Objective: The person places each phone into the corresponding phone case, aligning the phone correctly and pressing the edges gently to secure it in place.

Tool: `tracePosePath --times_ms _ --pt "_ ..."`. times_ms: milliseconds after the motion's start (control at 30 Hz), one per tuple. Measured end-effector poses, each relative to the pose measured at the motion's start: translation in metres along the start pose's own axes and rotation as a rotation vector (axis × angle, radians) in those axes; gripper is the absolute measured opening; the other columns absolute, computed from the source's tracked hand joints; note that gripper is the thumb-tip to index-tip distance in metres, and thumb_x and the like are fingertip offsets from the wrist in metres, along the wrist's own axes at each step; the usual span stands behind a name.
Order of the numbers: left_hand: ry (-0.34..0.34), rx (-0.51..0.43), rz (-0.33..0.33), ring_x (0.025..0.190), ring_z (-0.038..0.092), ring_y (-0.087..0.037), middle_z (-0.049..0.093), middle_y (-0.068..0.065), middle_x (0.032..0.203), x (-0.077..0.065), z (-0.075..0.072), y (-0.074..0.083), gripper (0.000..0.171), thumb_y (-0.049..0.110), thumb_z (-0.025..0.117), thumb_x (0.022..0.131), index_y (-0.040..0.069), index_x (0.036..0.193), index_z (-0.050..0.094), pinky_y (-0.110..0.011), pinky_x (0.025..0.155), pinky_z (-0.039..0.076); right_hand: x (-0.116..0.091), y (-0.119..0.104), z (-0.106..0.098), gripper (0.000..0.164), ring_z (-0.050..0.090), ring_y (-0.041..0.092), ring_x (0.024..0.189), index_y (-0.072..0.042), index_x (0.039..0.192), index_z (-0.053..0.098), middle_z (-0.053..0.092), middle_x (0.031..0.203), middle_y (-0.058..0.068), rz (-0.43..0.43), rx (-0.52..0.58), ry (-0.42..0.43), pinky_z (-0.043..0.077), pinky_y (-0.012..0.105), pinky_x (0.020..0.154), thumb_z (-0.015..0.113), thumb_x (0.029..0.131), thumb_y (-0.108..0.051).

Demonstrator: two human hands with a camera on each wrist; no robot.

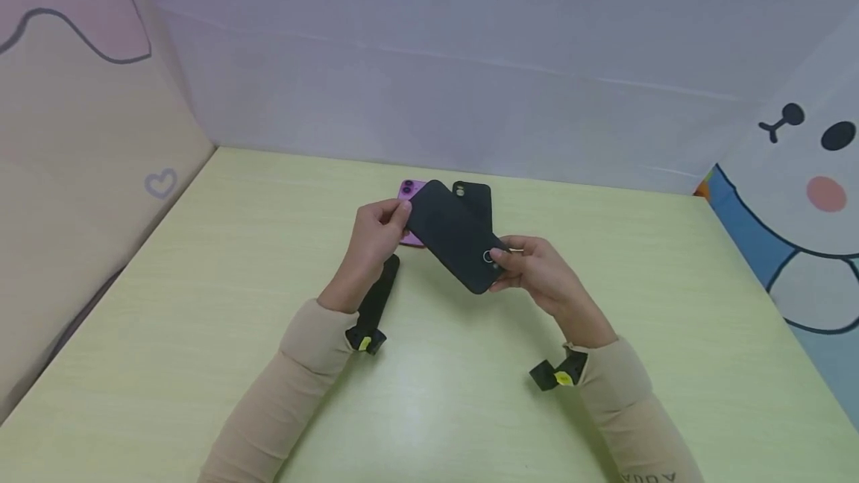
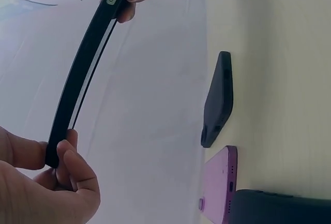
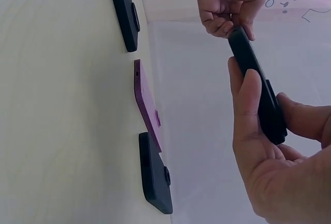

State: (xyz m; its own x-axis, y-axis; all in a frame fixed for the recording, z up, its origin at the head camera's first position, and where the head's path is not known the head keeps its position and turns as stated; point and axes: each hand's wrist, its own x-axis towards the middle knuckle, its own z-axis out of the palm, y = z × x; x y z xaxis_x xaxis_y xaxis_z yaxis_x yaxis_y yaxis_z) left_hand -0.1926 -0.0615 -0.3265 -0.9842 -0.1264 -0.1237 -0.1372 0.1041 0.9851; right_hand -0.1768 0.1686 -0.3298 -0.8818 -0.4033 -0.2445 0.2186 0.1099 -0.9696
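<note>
- Lying near the back edge of the worktop (image 1: 436,393), a purple phone (image 2: 220,180) and a smaller black phone (image 1: 478,200) sit side by side; in the head view, the held dark phone (image 1: 451,233) partly covers both.
- Another black phone (image 1: 381,291) lies nearer the person, partly screened by the left forearm.
- The dark phone is raised above the worktop, tilted, its camera side up.
- Left grip (image 1: 374,235): clamped on its far left end, thumb against fingers.
- Right grip (image 1: 545,273): clamped on the camera end, thumb on top beside the lens ring.
</note>
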Motion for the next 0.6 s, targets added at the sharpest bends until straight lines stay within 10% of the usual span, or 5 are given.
tracePosePath --times_ms 600 --pt "-0.061 -0.179 -0.04 0.068 0.045 -0.01 0.047 0.002 0.073 0.0037 -0.0039 -0.0001 0.034 0.029 0.051 0.092 -0.002 0.103 0.06 -0.02 0.069 0.041 -0.0008 0.0052 0.0003 0.012 0.064 0.009 0.072 0.001 0.097 0.059 0.065 0.08 -0.004 -0.016 -0.056 -0.157 0.055 0.032 0.068 0.054 0.09 -0.006"
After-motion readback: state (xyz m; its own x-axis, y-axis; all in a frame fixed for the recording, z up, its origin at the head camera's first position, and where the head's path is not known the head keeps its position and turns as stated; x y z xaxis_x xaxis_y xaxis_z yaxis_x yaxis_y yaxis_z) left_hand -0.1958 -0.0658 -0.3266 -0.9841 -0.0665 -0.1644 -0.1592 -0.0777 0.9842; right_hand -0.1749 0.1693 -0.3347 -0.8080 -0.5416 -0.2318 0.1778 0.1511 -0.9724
